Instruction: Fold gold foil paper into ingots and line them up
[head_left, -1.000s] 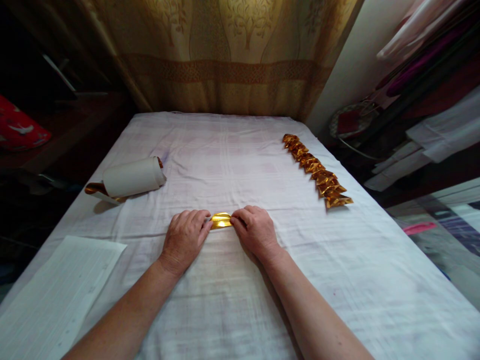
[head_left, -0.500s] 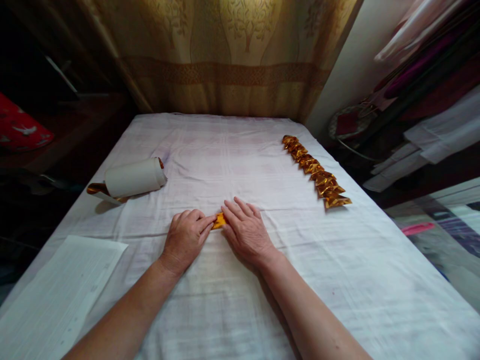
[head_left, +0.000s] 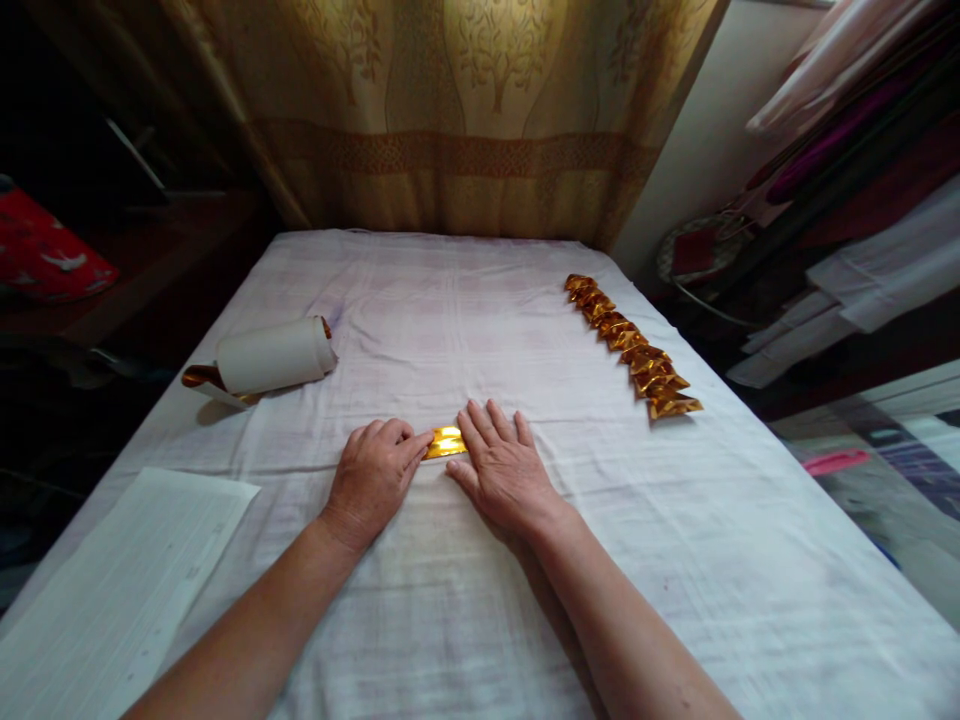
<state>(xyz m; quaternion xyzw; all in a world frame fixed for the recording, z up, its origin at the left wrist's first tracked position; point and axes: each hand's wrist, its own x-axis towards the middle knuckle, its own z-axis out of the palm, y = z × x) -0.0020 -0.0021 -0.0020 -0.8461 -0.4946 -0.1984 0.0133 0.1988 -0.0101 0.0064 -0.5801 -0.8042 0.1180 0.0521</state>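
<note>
A small strip of folded gold foil paper (head_left: pixel 448 442) lies flat on the white cloth, between my two hands. Its left end is pinched between the thumb and fingers of my left hand (head_left: pixel 377 468). Flat over its right end rests my right hand (head_left: pixel 504 462), fingers stretched out and slightly spread, so that end is hidden. The foil's bright middle shows between them. To the right, a slanting row of folded gold foil pieces (head_left: pixel 634 350) runs across the cloth, overlapping one another.
On the left lies a white roll (head_left: pixel 274 357) with gold inside its loose end. Nearer me is a sheet of white paper (head_left: pixel 135 580). A patterned curtain (head_left: pixel 480 150) hangs behind the cloth-covered table (head_left: pixel 420 300). Clothes hang at the right; a red bird-printed object (head_left: pixel 52 255) is far left.
My right hand has slid a little to the right along the foil and its fingers lie flatter. More of the shiny strip shows. My left hand keeps its pinch in place.
</note>
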